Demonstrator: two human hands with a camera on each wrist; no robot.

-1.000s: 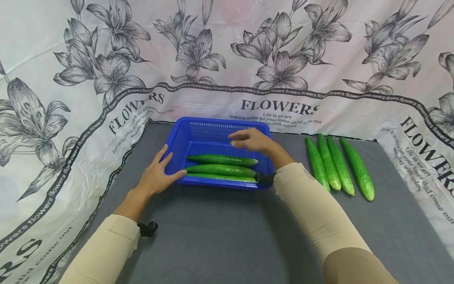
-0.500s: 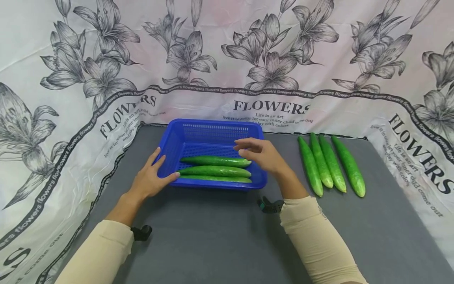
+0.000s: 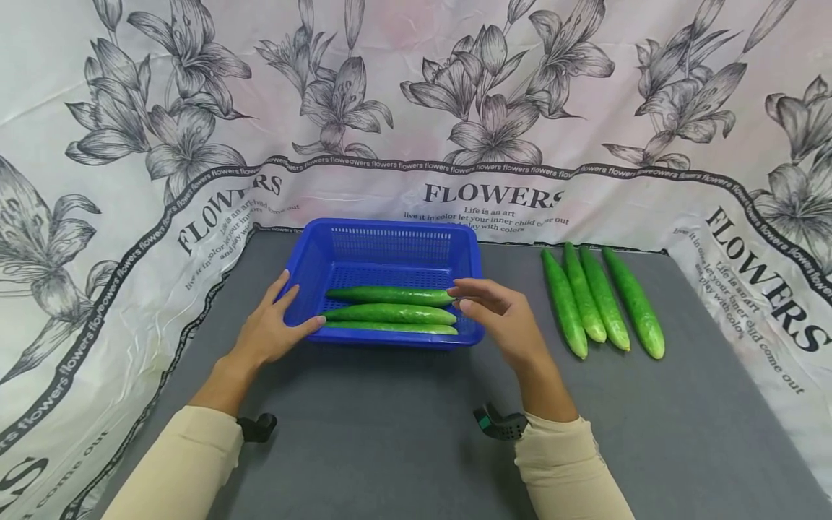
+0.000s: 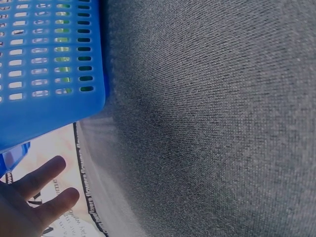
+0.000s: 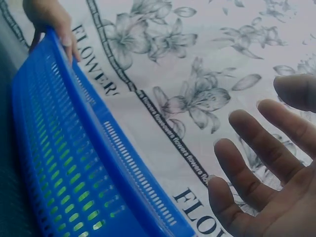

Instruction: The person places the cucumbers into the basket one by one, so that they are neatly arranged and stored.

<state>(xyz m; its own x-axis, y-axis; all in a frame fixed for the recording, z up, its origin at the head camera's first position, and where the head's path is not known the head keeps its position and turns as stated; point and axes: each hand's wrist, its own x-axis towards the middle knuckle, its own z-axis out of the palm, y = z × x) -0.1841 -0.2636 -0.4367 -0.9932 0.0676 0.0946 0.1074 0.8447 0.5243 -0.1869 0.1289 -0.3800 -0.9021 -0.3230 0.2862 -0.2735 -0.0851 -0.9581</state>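
Note:
A blue plastic basket [image 3: 383, 337] with slotted walls stands on the grey table. Three green cucumbers [image 3: 390, 313] lie side by side in its front half. My left hand [image 3: 266, 328] rests at the basket's left side, thumb on the front corner and fingers spread along the rim. In the left wrist view two fingers of the left hand [image 4: 34, 197] stretch out below the basket wall [image 4: 44, 116]. My right hand [image 3: 503, 318] hovers at the basket's right end, fingertips near the cucumber tips. The right wrist view shows the right hand [image 5: 276, 173] with nothing in it, fingers loosely bent.
Several cucumbers [image 3: 606, 300] lie in a row on the table [image 3: 383, 426], right of the basket. A white flower-printed cloth [image 3: 364, 173] rises behind the table and along both sides. Dark camera mounts [image 3: 500, 422] sit at the wrists.
My right hand has drawn back from over the basket's middle toward its right end and nearer me. The left hand stays at the basket's left side. The head view has shifted slightly.

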